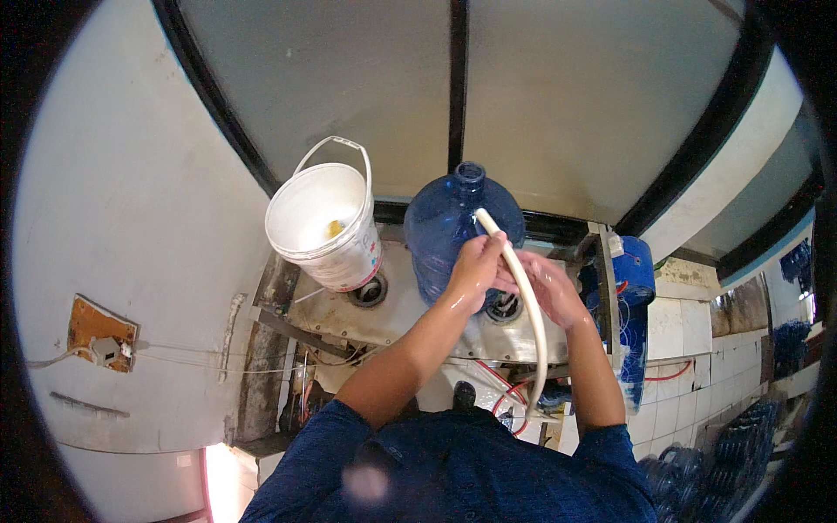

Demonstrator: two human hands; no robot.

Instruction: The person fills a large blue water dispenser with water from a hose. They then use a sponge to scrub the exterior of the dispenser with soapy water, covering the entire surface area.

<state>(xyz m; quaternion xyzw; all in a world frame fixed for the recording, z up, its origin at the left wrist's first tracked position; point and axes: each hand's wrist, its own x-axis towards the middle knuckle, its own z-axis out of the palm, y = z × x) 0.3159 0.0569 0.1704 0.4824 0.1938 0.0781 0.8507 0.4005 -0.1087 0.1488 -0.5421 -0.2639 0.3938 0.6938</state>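
Note:
A cream-coloured hose (534,318) rises from below, its free end just in front of a blue translucent water jug (433,228). My left hand (476,272) is closed round the hose near that end, the thumb on top. On the hose's other side my right hand (553,286) is open, wet, with its fingers stretched toward my left hand and partly hidden behind the hose. The jug stands upright on a metal counter (410,327), its uncapped neck pointing up and away from me. My hands and the hose cover its lower front.
A white bucket (319,213) with its handle raised and something yellow inside stands left of the jug, beside a round hole (368,291) in the counter. A blue barrel-like container (634,270) is on the right. Red tubing (500,376) runs below. Glass panels (540,96) rise behind.

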